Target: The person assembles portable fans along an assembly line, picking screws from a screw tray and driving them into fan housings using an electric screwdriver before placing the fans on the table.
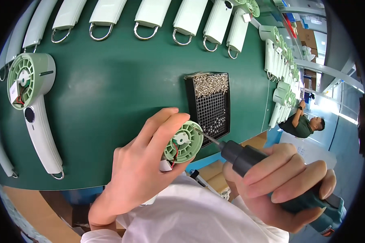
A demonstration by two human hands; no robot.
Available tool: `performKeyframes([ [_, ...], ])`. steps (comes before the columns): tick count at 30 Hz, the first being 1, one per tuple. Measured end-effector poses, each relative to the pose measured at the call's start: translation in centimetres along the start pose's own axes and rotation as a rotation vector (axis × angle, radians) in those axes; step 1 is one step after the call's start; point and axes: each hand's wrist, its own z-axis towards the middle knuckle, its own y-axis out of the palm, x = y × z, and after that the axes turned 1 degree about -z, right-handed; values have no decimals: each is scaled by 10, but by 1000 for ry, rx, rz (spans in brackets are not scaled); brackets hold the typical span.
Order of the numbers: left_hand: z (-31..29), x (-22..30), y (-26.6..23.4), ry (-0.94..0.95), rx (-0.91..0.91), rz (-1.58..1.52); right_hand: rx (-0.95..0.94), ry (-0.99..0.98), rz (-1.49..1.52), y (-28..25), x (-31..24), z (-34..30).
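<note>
In my left hand is a handheld fan, its round pale-green head turned up and gripped between thumb and fingers. Red wires and a small white piece show at the head's lower left; most of the handle is hidden below my hand. My right hand is wrapped round a dark electric screwdriver. Its thin bit slants to the upper right rim of the fan head; whether a screw sits under the tip cannot be made out. Just beyond the fan head lies a black screw tray, with loose screws heaped at its far end.
Another fan with an exposed green head lies at the left of the green table. Several white fan handles with metal loops line the far edge. More fans stand in rows at the right, where a person sits beyond.
</note>
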Motion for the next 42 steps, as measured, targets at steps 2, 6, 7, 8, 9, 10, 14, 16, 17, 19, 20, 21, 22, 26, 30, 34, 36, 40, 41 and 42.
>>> performKeyframes([
  [2,0,0,-1,-2,1,12,-12,13,-5,1,2,-1],
  [6,-1,0,-2,-15,-29,37,-45,27,-14,0,6,0],
  [7,0,1,-2,-20,-45,44,-46,32,-26,0,6,1],
  [8,-1,-1,-3,-25,-41,46,-46,36,-20,2,8,-1],
  [9,-1,-1,-3,-27,-40,53,-46,60,-37,4,10,-2],
  [10,-2,-2,-4,-27,-40,59,-46,82,-56,5,12,-4],
  [14,-2,-1,-6,-47,-52,44,-54,146,-76,4,17,-7],
  [16,0,-1,-4,-47,-65,41,-162,176,-110,1,17,-3],
  [17,0,-1,-4,-48,-63,43,-162,176,-107,1,18,-4],
  [19,0,0,-4,-57,-70,52,-149,158,-104,0,18,-7],
  [20,-1,0,-5,-58,-70,52,-149,159,-104,2,18,-8],
  [21,-1,-1,-5,-54,-64,42,-136,159,-109,5,18,-9],
  [22,-1,-1,-5,-51,-58,31,-124,159,-114,6,19,-10],
  [26,-1,-1,-6,-47,-63,23,-128,141,-110,6,20,-10],
  [30,-1,-1,-6,-45,-74,19,-182,193,-123,1,18,-7],
  [34,-2,-1,-8,-47,-78,16,-175,197,-115,0,20,-10],
  [36,-2,-1,-7,-50,-81,14,-204,203,-106,-3,22,-8],
  [40,-1,1,-4,-42,-73,9,-248,253,-92,-7,17,-4],
  [41,-1,1,-3,-41,-72,15,-245,250,-88,-6,17,-5],
  [42,-1,1,-2,-51,-52,0,-216,222,-71,-3,19,-7],
])
